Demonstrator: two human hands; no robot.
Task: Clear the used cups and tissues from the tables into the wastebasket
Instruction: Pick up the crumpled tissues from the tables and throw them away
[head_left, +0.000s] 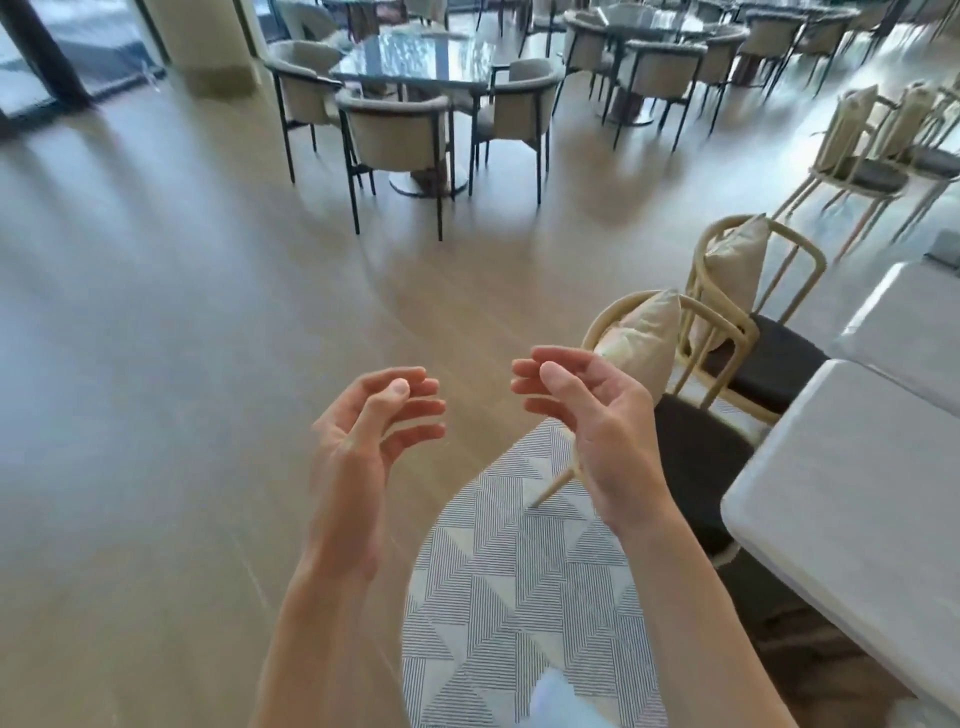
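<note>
Hands empty: left hand (363, 415) and right hand (587, 410) raised, fingers loosely curled, holding nothing. White table (857, 467) at 3 o'clock, glass table (415, 57) at 12. Cups, tissues, wastebasket not visible; progress unclear, likely between tables.

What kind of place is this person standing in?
Probably a café or restaurant dining hall: several dark glossy tables ringed by matching upholstered armchairs, and a row of cushioned rattan chairs along white tables.
</note>
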